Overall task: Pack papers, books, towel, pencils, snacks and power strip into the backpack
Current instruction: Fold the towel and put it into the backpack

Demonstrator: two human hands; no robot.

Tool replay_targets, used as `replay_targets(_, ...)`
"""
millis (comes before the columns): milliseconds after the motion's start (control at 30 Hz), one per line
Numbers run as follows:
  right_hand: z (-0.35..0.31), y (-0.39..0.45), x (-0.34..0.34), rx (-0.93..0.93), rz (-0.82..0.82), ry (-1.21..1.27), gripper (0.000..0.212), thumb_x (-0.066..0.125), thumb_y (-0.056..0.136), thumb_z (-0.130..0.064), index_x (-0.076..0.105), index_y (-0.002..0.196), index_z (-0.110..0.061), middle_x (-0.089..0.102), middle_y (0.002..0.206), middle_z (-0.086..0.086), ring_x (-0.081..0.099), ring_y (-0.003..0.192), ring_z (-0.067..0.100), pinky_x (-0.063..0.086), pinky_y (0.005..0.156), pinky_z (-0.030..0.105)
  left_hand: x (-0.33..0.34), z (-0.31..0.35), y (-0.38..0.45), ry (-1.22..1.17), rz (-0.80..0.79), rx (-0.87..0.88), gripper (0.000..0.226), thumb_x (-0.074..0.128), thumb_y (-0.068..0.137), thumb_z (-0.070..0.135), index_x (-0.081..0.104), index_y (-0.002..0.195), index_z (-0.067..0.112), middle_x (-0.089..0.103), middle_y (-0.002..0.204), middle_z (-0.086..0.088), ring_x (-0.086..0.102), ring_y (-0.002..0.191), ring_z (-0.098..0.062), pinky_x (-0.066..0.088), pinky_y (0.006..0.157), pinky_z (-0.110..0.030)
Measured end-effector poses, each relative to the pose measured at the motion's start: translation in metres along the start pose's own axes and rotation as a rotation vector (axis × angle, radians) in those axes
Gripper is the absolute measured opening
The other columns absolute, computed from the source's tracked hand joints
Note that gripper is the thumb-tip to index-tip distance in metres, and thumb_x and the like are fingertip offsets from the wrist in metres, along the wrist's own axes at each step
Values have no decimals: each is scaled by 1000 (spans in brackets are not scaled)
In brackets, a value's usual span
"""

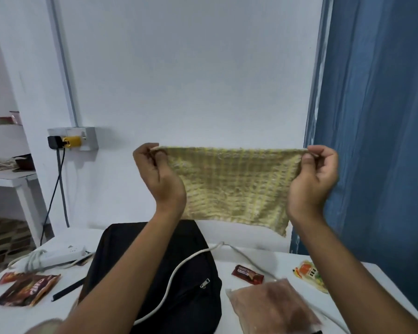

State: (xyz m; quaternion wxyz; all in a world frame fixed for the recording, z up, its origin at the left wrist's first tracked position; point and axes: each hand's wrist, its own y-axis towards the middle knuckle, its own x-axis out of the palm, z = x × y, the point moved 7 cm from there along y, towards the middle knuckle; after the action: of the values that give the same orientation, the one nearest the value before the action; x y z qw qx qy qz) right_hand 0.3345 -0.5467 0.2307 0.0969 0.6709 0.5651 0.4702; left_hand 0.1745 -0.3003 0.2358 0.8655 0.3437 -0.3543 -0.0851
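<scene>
Pinched at its 2 top corners, the towel (234, 186) hangs stretched between the left hand (158, 175) and right hand (313, 179), each grip clamped on the cloth above the backpack (191, 280). Packing looks barely begun: power strip (58, 255), snacks (29, 290) and pencil (68, 291) lie on the desk (227, 259).

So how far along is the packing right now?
Nothing visibly packed yet. In hand: the yellow-green checked towel, stretched by its top corners in the grip of the left hand and right hand above the black backpack. Left on the white table: white power strip, dark pencil, brown snack packets, red bar.
</scene>
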Motion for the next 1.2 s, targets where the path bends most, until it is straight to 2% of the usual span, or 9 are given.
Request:
replay_targets(67, -23, -2, 8, -38, 40, 181, 27, 39, 85, 7, 50, 89, -18, 49, 83, -1, 49, 72, -4, 39, 69, 11, 8, 21, 0, -138, 15, 13, 24, 37, 84, -1, 48, 89, 19, 46, 84, 4, 46, 72, 0, 37, 68, -15)
replay_targets(200, -52, -6, 33, -6, -49, 439, 23, 41, 82, 5, 54, 85, -14, 51, 81, 6, 49, 75, 11, 39, 68, 19, 45, 26, -1, -437, -219, -346, 17, 37, 82, 10, 52, 78, 17, 49, 66, -3, 42, 60, -18, 34, 57, -29)
replay_targets(400, -65, -34, 83, 298, -509, 575, 27, 45, 89, 3, 64, 82, -15, 58, 81, 7, 53, 73, 25, 44, 69, 36, 86, 53, -39, -627, -632, -631, 10, 40, 83, 10, 48, 77, 9, 41, 63, -9, 35, 58, -21, 33, 54, -29)
replay_targets(533, -74, -40, 88, 296, -604, 530, 19, 56, 87, 5, 64, 92, -11, 67, 83, 2, 65, 81, 16, 54, 74, 25, 84, 64, -42, -498, -730, -521, 26, 37, 89, 2, 59, 78, 10, 60, 91, -10, 61, 79, -19, 50, 70, -28)
replay_targets(667, -81, -38, 87, 309, -608, 540, 10, 65, 74, -6, 66, 83, -11, 69, 81, 2, 65, 78, 17, 55, 70, 25, 89, 69, -45, -528, -805, -575, 24, 46, 89, 7, 69, 88, 15, 60, 124, -10, 61, 107, -22, 52, 89, -33)
replay_targets(833, -84, -41, 90, 260, -655, 441, 5, 63, 84, -11, 60, 88, -13, 64, 81, 3, 61, 76, 17, 54, 69, 27, 92, 68, -47, -540, -831, -622, 32, 43, 98, 3, 61, 122, 16, 67, 104, -4, 68, 82, -11, 56, 74, -21)
replay_targets(1000, -72, -24, 82, 125, -585, 143, 9, 60, 90, -4, 58, 88, -12, 63, 75, 7, 61, 69, 14, 50, 65, 29, 70, 56, -19, -24, -691, -449, 25, 68, 86, 31, 62, 106, 17, 66, 103, -7, 66, 89, -19, 52, 73, -35)
replay_targets(1067, -68, -18, 77, 86, -559, 66, 10, 61, 89, -4, 58, 88, -13, 61, 76, 2, 59, 69, 8, 49, 66, 24, 65, 57, -19, -21, -840, -485, 34, 68, 79, 44, 59, 97, 17, 68, 90, 0, 64, 76, -17, 50, 61, -33)
replay_targets(1200, -62, -10, 70, 80, -538, -5, 14, 62, 89, -5, 59, 84, -17, 61, 80, -1, 58, 71, 5, 49, 63, 19, 53, 73, -37, 197, -1250, -158, 58, 84, 63, 34, 48, 107, 24, 60, 117, 6, 65, 88, -18, 54, 59, -27)
